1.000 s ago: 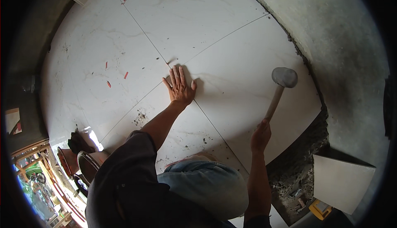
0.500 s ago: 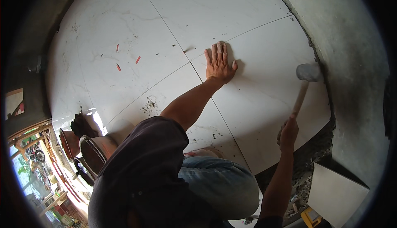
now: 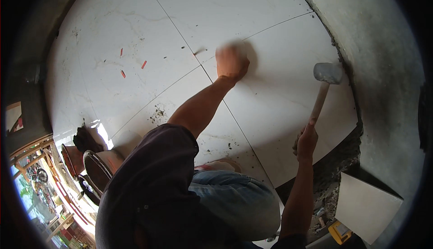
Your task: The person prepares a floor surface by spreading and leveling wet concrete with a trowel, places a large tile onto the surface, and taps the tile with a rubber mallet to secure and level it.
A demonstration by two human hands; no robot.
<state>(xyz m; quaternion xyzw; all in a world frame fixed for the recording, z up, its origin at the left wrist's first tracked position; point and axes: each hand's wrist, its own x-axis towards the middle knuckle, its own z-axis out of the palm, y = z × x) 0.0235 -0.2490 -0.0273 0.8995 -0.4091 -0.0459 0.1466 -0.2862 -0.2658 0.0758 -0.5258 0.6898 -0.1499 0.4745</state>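
Note:
Wrapped around a wooden handle, my right hand (image 3: 306,143) grips a grey-headed mallet (image 3: 328,73). The mallet's head is over the right part of a large white floor tile (image 3: 279,95), close to the wall; whether it touches the tile I cannot tell. My left hand (image 3: 232,61) is over the far left corner of that same tile, near where the joints meet. Motion smears its fingers, so their shape does not show, and a shadow falls beside it.
A grey wall (image 3: 383,82) borders the tiles on the right. Rough mortar (image 3: 327,181) lies below the tile's near edge, beside a loose tile piece (image 3: 365,206) and a yellow tool (image 3: 339,232). Buckets (image 3: 97,170) stand at left. Red slivers (image 3: 144,64) and crumbs (image 3: 157,115) lie on tiles.
My left hand, earlier flat with fingers spread on the tile, is now blurred with its fingers no longer distinct. The mallet head has become sharper. The whole view has shifted slightly.

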